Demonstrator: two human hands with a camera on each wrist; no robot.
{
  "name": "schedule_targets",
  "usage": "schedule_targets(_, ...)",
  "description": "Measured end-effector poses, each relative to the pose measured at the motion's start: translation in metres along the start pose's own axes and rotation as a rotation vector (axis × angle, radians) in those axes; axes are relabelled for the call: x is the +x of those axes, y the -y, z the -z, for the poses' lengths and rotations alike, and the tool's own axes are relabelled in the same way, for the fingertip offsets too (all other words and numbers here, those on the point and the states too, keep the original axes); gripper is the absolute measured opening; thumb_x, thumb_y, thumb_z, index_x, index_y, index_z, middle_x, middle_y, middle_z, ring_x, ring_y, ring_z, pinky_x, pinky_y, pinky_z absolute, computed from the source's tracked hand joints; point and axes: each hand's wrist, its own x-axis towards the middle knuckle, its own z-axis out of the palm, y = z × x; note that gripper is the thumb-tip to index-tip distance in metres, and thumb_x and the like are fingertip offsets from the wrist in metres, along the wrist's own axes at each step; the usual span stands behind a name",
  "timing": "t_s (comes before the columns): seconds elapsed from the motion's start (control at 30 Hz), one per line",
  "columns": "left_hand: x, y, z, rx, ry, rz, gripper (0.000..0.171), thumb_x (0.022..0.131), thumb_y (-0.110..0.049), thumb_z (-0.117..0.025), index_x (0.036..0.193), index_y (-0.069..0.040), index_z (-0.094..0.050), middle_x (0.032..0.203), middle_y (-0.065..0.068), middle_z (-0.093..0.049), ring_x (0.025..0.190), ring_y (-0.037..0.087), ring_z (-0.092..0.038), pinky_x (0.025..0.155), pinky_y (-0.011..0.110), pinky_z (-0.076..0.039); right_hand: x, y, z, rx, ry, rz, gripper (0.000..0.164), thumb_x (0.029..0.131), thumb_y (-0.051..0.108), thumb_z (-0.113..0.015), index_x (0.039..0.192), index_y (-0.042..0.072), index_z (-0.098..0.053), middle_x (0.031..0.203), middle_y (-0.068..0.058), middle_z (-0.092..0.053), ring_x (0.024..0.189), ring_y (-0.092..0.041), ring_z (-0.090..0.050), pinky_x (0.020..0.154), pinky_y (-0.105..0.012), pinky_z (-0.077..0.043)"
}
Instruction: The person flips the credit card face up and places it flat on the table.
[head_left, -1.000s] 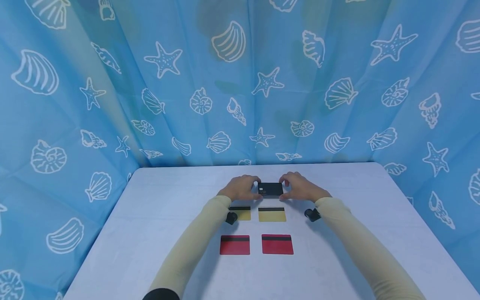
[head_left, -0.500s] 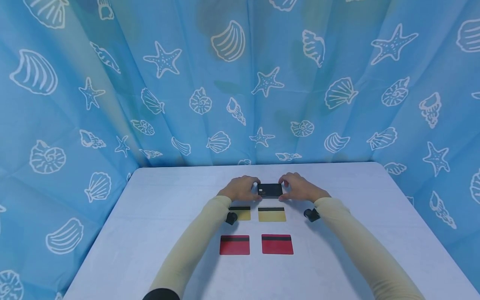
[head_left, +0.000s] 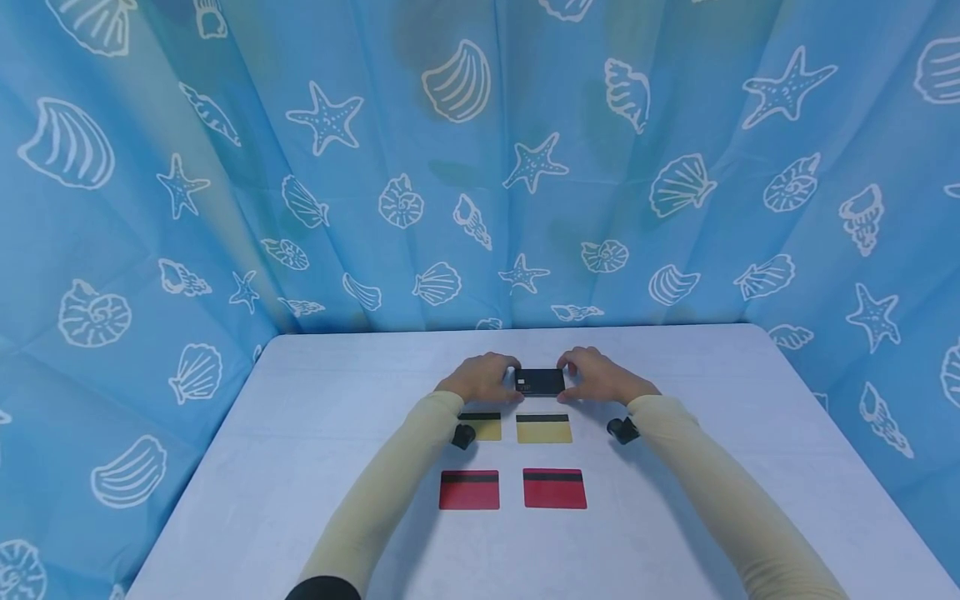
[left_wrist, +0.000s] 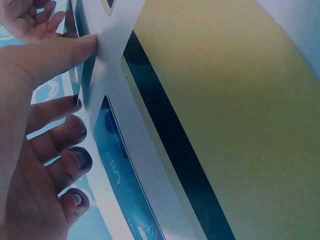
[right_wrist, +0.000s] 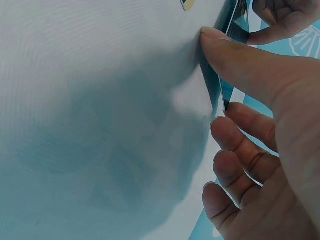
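A black card with a small chip and a VIP mark is held between both hands near the far side of the table. My left hand pinches its left end between thumb and index finger. At the opposite end, my right hand pinches it the same way. Both wrist views show the card nearly edge-on, close over the tabletop. Another dark VIP card lies flat beneath my left hand, hidden in the head view. Nearer me are two yellow cards, the left one partly covered by the wrist camera, the right one in full view.
Two red cards with dark stripes, one on the left and one on the right, form the nearest row on the white table. A blue curtain printed with shells and starfish hangs right behind the far edge.
The black card has shifted slightly toward me, and its VIP mark shows more clearly. Both hands keep their pinch with barely any movement. The yellow and red cards have stayed put.
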Motion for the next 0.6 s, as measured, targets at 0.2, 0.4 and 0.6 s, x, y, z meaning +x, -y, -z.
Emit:
schedule_targets(0.2,-0.0009,0.0001,0.0009,-0.003,0.011,0.004,0.063,0.090,-0.048,-0.076,0.144,-0.019,-0.060,0.122,0.002,-0.070,0.104,0.017,-0.060,0.105,0.041,-0.053,0.0007,-0.0007,-0.0005,0.008,0.008,-0.002,0.066,0.084,0.032,-0.086,0.139,0.008,-0.060,0.120,-0.011,-0.060,0.112,-0.027,-0.052,0.101,-0.047,-0.050)
schedule_targets(0.4,-0.0005,0.0008,0.0009,-0.006,0.020,-0.002,0.063,0.092,-0.047,-0.075,0.145,-0.020,-0.059,0.123,0.002,-0.069,0.105,0.017,-0.060,0.104,0.040,-0.053,0.0012,-0.0010,0.0009,0.012,0.016,-0.002,0.066,0.085,0.031,-0.086,0.139,0.007,-0.059,0.119,-0.011,-0.060,0.112,-0.027,-0.052,0.101,-0.047,-0.050)
schedule_targets(0.6,-0.0006,0.0012,0.0003,-0.010,0.019,-0.002,0.063,0.091,-0.048,-0.075,0.145,-0.020,-0.059,0.119,0.002,-0.069,0.103,0.017,-0.060,0.101,0.040,-0.054,0.0034,-0.0032,-0.0010,0.012,0.018,-0.003,0.065,0.084,0.031,-0.086,0.139,0.007,-0.060,0.118,-0.010,-0.060,0.112,-0.027,-0.052,0.101,-0.047,-0.050)
